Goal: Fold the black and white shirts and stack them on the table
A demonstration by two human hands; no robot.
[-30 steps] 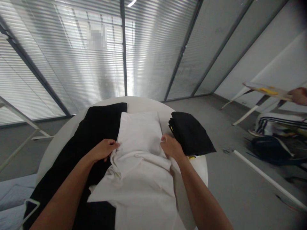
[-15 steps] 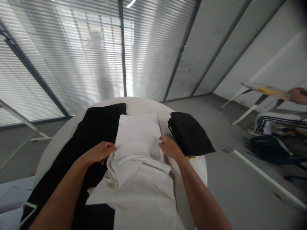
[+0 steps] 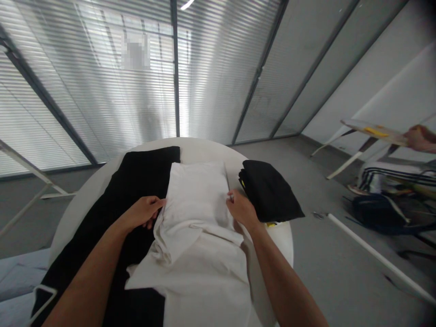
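A white garment [image 3: 199,200] lies along the middle of a round white table [image 3: 200,147], its far part folded flat and its near part hanging toward me. My left hand [image 3: 143,212] pinches the garment's left edge with closed fingers. My right hand [image 3: 240,209] grips the right edge the same way. Under the left side lies a spread black garment [image 3: 139,179]. A folded black garment [image 3: 269,188] sits just right of my right hand.
Glass walls with blinds [image 3: 136,81] stand behind the table. At the right, another person's hand [image 3: 420,137] holds a flat board near a striped garment [image 3: 395,177] and a dark bag [image 3: 381,213]. A white pole [image 3: 374,252] lies on the grey floor.
Both hands stay on the white garment's edges. The left hand pulled back a little and has come forward again; the fold between the hands has shifted slightly.
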